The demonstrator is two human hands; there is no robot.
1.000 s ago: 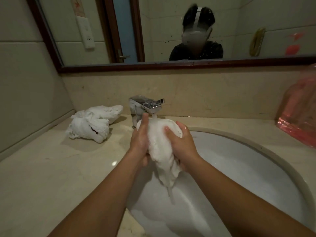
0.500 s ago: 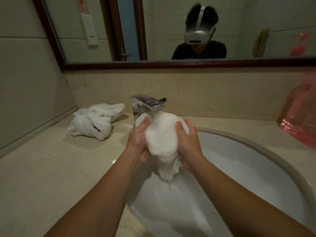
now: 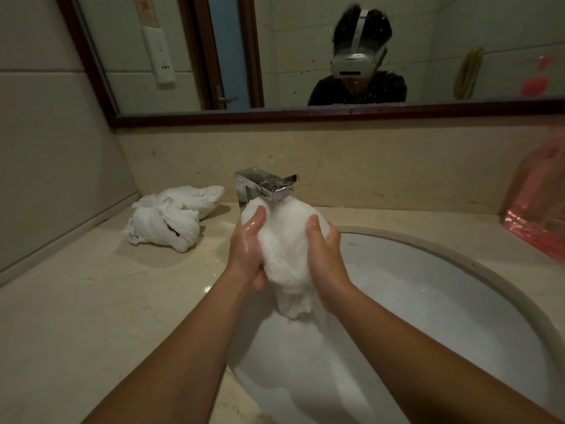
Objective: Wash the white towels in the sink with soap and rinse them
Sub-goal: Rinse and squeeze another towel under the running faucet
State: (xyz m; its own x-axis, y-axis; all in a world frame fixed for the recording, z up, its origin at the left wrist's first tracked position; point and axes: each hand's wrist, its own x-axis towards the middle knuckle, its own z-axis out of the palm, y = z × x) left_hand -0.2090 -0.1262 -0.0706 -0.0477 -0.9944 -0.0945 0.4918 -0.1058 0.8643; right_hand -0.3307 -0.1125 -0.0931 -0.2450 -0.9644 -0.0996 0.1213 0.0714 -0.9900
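Two hands on one wet white towel (image 3: 286, 240), bunched into a ball right under the faucet (image 3: 266, 186) spout, over the far-left part of the sink (image 3: 458, 301) basin. From my feed: left hand (image 3: 247, 255) grips the towel's left side, thumb up on top of the wad, fingers curled round the far side where I can't see them. Right hand (image 3: 325, 261) clamps the right side, thumb pressed into the top, fingers wrapped behind. Both hands look wet and shiny. Towel top touches or sits just below the spout; I can't tell which, and I can't make out a water stream. A short tail of cloth hangs down between the wrists into the basin.

Sink is a white oval bowl set under a beige stone counter (image 3: 91, 316). Lower basin looks milky, could be suds or glare, can't tell.

Second white towel (image 3: 171, 217), twisted and crumpled, lies on the counter left of the faucet, near the left wall, well apart from the hands.

Faucet is a chrome square block at the far rim of the sink, droplets on its top face.

Pink plastic bag (image 3: 538, 221) sits at the far right on the counter, against the backsplash.

Mirror (image 3: 305, 56) with a dark wood frame runs along the far wall. It reflects a person in a dark top with a white headset, a door and a white wall switch.
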